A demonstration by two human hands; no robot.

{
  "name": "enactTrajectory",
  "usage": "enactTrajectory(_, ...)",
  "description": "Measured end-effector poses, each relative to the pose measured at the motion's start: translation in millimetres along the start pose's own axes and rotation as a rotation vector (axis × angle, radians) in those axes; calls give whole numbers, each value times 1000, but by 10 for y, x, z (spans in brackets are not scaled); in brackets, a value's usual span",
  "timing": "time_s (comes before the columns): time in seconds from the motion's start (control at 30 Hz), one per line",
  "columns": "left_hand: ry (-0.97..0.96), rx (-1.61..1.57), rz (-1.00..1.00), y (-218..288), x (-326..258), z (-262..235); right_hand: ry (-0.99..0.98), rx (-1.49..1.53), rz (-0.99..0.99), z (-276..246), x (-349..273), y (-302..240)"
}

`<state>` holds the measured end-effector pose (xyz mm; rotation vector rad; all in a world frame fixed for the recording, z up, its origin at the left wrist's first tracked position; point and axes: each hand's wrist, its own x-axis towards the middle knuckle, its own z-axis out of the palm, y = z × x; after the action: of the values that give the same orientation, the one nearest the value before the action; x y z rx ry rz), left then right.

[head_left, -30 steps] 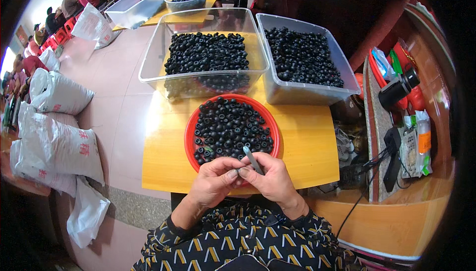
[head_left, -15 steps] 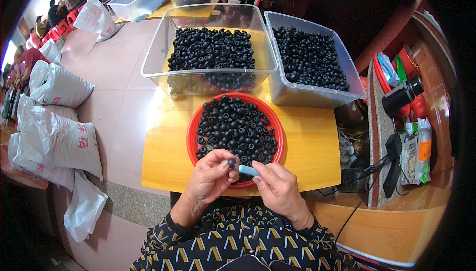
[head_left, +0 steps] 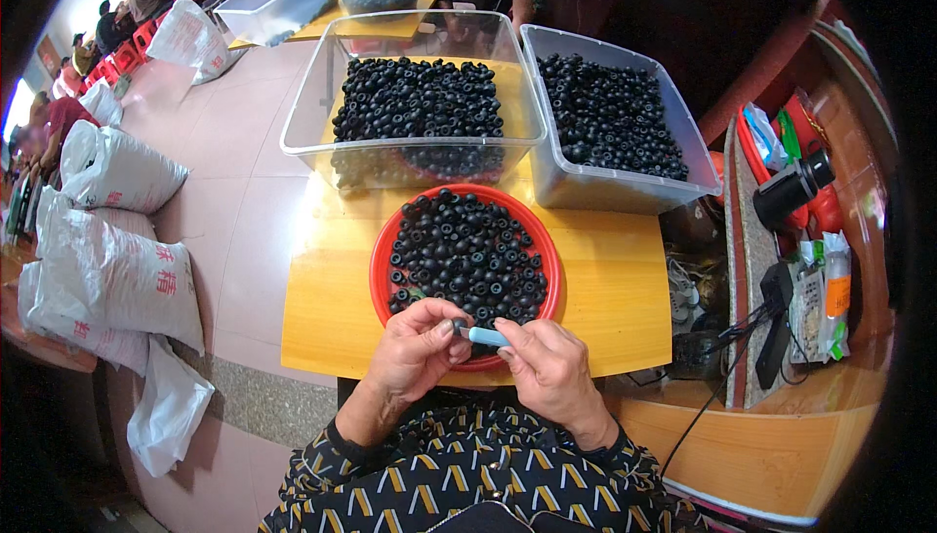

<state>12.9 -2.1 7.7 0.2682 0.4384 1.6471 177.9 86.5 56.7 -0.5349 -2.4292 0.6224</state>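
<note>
Between the thumb and fingers of my left hand (head_left: 420,346) is a small black bead (head_left: 460,325), round like those in the bowl. My right hand (head_left: 549,365) pinches a short light-blue stick-like tool (head_left: 488,337), its left end right up against the bead. Whether the tool's tip enters the bead cannot be made out. Both hands are over the near rim of a round red bowl (head_left: 556,284), which holds many loose black beads (head_left: 467,250), several with open holes facing up.
Behind the bowl on the yellow table (head_left: 615,289) stand a clear bin (head_left: 293,133) and a second translucent bin (head_left: 595,196), both heaped with black beads. White sacks (head_left: 127,260) are piled at left. Cables (head_left: 747,323) and a black cup-like object (head_left: 791,189) lie right. People sit far left.
The bead in my left hand has shifted slightly toward the blue tool, closing the small gap between them. In the background, a person's arm at the far table shows more.
</note>
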Motion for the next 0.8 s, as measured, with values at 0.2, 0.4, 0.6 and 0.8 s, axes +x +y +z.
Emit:
enactTrajectory(0.2,-44,115,-107,-64,-54,127,106,-88,291,-23,1,168)
enactTrajectory(0.4,-20,-35,-35,-31,17,72,78,391,304,132,11,79)
enactTrajectory(0.6,13,83,-20,-76,-30,108,-38,846,502,120,157,-142)
enactTrajectory(0.8,-40,28,-87,-104,-44,86,-54,909,535,162,59,-15)
